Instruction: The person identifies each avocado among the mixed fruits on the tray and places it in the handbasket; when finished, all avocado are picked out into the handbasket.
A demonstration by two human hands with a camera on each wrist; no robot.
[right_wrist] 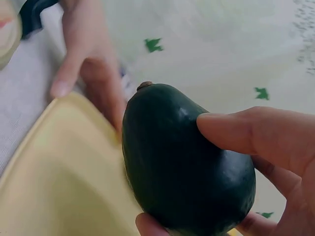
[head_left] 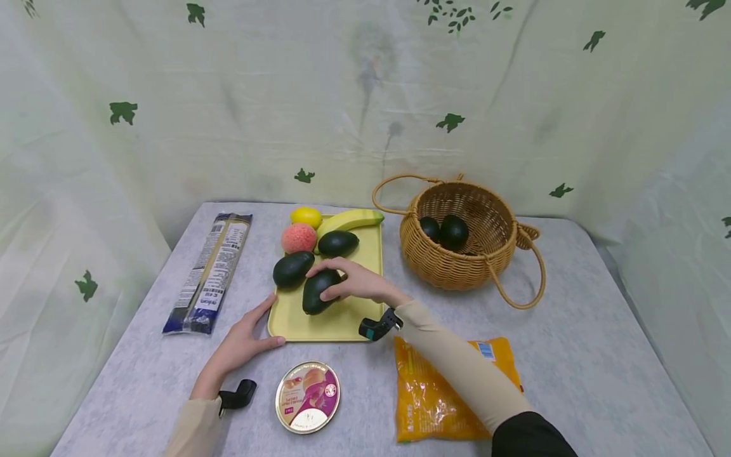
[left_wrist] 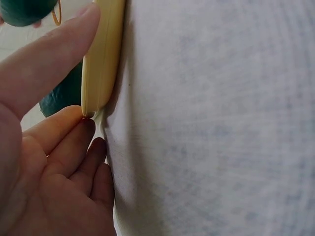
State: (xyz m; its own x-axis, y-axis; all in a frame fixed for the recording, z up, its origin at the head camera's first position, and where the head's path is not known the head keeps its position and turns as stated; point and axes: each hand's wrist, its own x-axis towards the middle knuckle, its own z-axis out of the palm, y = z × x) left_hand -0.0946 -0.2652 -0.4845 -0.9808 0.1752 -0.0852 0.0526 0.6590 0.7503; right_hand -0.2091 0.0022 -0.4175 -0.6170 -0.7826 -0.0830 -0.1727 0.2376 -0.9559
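Observation:
My right hand (head_left: 360,279) grips a dark green avocado (head_left: 317,293) over the yellow tray (head_left: 342,327); in the right wrist view the thumb presses one side of this avocado (right_wrist: 182,157) and the fingers wrap underneath. The left hand (head_left: 240,346) touches the tray's near left corner, thumb along the front edge and fingertips at the side. Two more avocados, one at the left rim (head_left: 293,270) and one farther back (head_left: 338,244), lie on the tray. Behind them are a pink round fruit (head_left: 299,238), a lemon (head_left: 306,217) and a banana (head_left: 354,219).
A wicker basket (head_left: 445,270) with looped handles stands at the back right, two dark avocados (head_left: 454,232) inside. An orange bag (head_left: 428,406) lies under the right forearm. A round tin (head_left: 308,397) sits in front, and a long packet (head_left: 211,273) lies left of the tray.

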